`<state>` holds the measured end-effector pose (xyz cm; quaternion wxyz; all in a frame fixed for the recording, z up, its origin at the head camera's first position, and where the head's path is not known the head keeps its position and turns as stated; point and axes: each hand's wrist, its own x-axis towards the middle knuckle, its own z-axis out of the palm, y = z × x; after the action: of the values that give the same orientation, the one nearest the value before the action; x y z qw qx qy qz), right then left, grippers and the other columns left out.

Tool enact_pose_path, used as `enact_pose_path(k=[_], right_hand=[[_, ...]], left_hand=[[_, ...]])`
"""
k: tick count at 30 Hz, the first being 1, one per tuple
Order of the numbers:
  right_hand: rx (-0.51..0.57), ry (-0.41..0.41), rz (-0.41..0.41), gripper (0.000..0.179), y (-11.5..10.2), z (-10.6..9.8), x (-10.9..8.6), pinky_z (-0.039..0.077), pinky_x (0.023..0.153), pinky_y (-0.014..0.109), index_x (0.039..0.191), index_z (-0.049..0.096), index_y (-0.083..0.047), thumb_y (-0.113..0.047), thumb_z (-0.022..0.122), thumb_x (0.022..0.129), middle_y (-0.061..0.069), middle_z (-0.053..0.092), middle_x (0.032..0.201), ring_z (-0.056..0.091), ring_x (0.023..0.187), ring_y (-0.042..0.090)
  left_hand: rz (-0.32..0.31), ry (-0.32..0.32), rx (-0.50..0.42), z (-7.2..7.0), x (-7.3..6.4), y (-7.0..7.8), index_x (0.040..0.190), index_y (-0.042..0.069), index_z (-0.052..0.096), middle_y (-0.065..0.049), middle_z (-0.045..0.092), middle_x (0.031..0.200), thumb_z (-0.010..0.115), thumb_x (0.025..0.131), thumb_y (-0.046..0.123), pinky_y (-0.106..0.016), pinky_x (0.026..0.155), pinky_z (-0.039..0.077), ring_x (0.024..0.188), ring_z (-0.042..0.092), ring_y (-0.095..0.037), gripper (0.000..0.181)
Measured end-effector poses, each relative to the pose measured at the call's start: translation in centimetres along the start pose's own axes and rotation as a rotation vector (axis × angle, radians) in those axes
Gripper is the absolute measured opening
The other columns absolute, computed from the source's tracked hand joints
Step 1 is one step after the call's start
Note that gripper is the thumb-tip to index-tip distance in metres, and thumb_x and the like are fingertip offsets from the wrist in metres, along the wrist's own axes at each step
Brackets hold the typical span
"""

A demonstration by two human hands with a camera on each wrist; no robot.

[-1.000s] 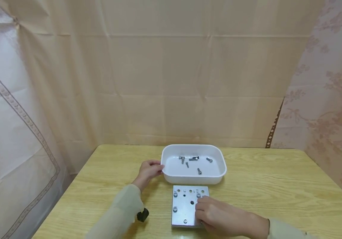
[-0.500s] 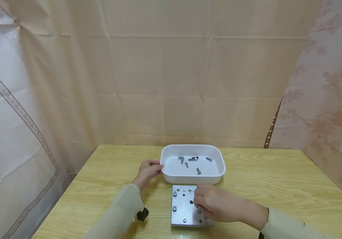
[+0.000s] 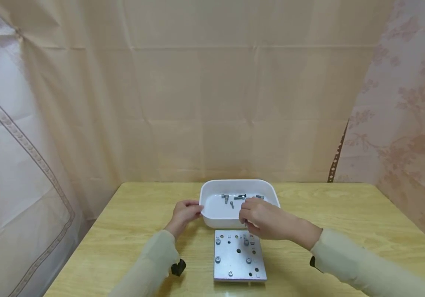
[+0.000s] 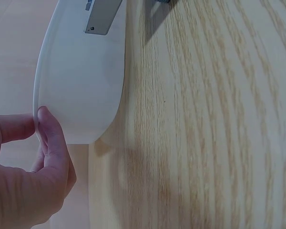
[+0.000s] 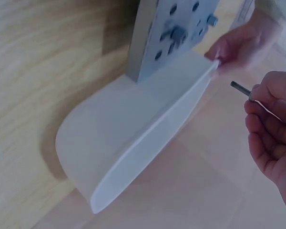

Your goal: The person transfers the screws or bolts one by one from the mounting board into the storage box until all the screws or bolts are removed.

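Observation:
In the head view my left hand [image 3: 185, 212] pinches the left rim of a white plastic tray [image 3: 220, 222] between thumb and fingers. Several socket-head screws [image 3: 232, 204] lie inside it. My right hand [image 3: 270, 218] is over the tray's front right edge and hides part of it. Between its thumb and fingertips it pinches a small metal screw [image 5: 240, 88], plain in the right wrist view. A silver metal plate [image 3: 234, 264] lies in front of the tray, with several screws standing in it and several open holes at its right side.
Everything rests on a wood-grain table [image 3: 327, 231]. A beige cloth [image 3: 227, 103] hangs behind its back edge, with patterned cloth [image 3: 416, 136] at the right. A black object [image 3: 178, 267] shows at my left sleeve.
My right hand has moved from the plate's lower right, away from me, to the tray's front edge. The plate's right-side holes now show. My left hand keeps its place on the rim.

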<state>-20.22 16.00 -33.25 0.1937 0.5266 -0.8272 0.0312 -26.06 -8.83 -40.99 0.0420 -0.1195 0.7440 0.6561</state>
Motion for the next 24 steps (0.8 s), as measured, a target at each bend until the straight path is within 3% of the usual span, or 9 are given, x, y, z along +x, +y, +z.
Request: enact_pose_path(k=[16, 24], right_hand=[[0.082, -0.021, 0.123, 0.012, 5.5, 2.2, 1.4, 0.050, 0.063, 0.021, 0.076, 0.067, -0.010, 0.000, 0.072, 0.073, -0.002, 0.063, 0.072, 0.054, 0.068, 0.009], [0.168, -0.108, 0.210, 0.008, 7.4, 3.1, 2.2, 0.048, 0.059, 0.018, 0.077, 0.067, -0.006, 0.000, 0.070, 0.075, 0.000, 0.064, 0.072, 0.053, 0.066, 0.008]], left_hand=[[-0.013, -0.004, 0.022, -0.1, 0.0, 0.2, 0.111, -0.009, 0.062, -0.021, 0.066, 0.103, 0.067, 0.086, 0.003, -0.034, 0.081, 0.061, 0.080, 0.065, -0.018, 0.029], [-0.040, -0.006, 0.036, -0.1, -0.1, 0.3, 0.114, -0.007, 0.062, -0.023, 0.064, 0.111, 0.067, 0.087, 0.006, -0.036, 0.085, 0.060, 0.086, 0.066, -0.021, 0.030]])
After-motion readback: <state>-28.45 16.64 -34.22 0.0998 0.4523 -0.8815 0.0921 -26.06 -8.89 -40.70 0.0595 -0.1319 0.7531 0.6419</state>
